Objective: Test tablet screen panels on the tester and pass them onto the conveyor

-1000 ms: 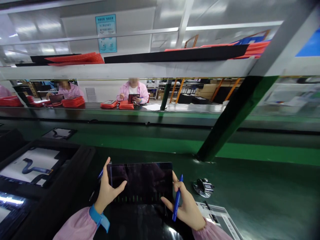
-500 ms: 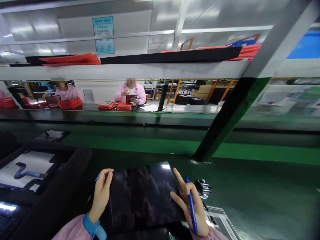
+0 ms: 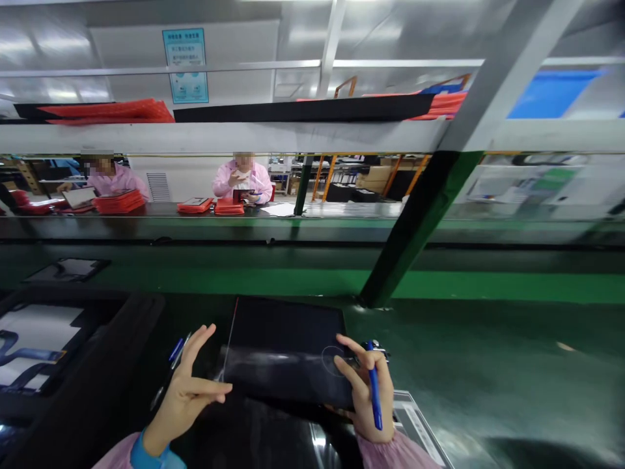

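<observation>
A flat black screen panel (image 3: pixel 283 332) with a glossy face lies tilted in front of me. My right hand (image 3: pixel 368 391) has a blue pen (image 3: pixel 375 397) tucked between its fingers. Its thumb and index finger meet the panel's right side, near a faint circle on the surface. To the left, my left hand (image 3: pixel 183 391) is open, fingers spread, with its thumb tip close to the panel's left edge. Beside that hand lies a second blue pen-like item (image 3: pixel 176 350), partly hidden. A dark glossy surface (image 3: pixel 273 433) shows below the panel.
Black foam trays (image 3: pixel 141 326) with opened tablet parts stand at left; another device (image 3: pixel 68 269) lies behind. A slanted post (image 3: pixel 420 228) rises at right, near a small metal object (image 3: pixel 378 348). Across the bench, two people in pink work beside red-wrapped stacks (image 3: pixel 120 201).
My left hand has come off the panel's left edge and spread its fingers. The panel's angle has changed, and its reflection too. The view has swung slightly right.
</observation>
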Motion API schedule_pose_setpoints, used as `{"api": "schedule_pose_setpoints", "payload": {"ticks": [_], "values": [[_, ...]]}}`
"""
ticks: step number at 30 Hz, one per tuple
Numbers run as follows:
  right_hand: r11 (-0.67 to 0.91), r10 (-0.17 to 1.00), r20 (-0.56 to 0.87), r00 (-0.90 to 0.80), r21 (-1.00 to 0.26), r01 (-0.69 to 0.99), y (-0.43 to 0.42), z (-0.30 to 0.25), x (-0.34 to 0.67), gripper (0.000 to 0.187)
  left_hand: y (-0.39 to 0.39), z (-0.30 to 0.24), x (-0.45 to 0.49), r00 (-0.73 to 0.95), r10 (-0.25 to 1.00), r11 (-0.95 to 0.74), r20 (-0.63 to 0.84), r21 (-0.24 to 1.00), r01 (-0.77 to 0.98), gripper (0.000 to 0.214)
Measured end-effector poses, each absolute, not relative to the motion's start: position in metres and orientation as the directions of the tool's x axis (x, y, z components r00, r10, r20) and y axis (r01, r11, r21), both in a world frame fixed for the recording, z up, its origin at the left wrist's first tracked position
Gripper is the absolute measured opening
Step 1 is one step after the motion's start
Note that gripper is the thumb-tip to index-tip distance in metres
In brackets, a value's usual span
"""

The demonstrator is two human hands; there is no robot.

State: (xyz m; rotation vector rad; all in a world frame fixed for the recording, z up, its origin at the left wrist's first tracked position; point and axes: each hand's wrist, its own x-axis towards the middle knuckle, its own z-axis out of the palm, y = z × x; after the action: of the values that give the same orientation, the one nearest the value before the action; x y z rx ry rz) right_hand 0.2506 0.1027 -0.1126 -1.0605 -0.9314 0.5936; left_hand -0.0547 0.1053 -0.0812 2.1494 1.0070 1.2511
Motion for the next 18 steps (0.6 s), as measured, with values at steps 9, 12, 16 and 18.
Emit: {"api": "schedule_pose_setpoints", "payload": {"ticks": [9,12,16,18], "values": [[0.423,0.817,0.287,0.5,-0.888,-0.182,0.098,-0.111,0.248,0.043,0.114,-0.094,-0.039,0.149,0.987,0.094,-0.056,0.959,-0.268,0.091],[0.414,0.845,0.318,0.43,-0.897,-0.152,0.097,-0.109,0.244,0.042,0.113,-0.1,-0.033,0.136,0.889,0.448,-0.437,0.773,-0.449,0.076],[0.386,0.889,0.34,0.307,-0.917,-0.104,0.097,-0.105,0.244,0.04,0.111,-0.097,-0.028,0.111,0.856,0.49,-0.504,0.726,-0.482,0.074],[0.338,0.915,0.313,0.254,-0.939,-0.061,0.096,-0.103,0.245,0.038,0.11,-0.093,-0.027,0.043,0.852,0.474,-0.522,0.735,-0.484,0.072]]}}
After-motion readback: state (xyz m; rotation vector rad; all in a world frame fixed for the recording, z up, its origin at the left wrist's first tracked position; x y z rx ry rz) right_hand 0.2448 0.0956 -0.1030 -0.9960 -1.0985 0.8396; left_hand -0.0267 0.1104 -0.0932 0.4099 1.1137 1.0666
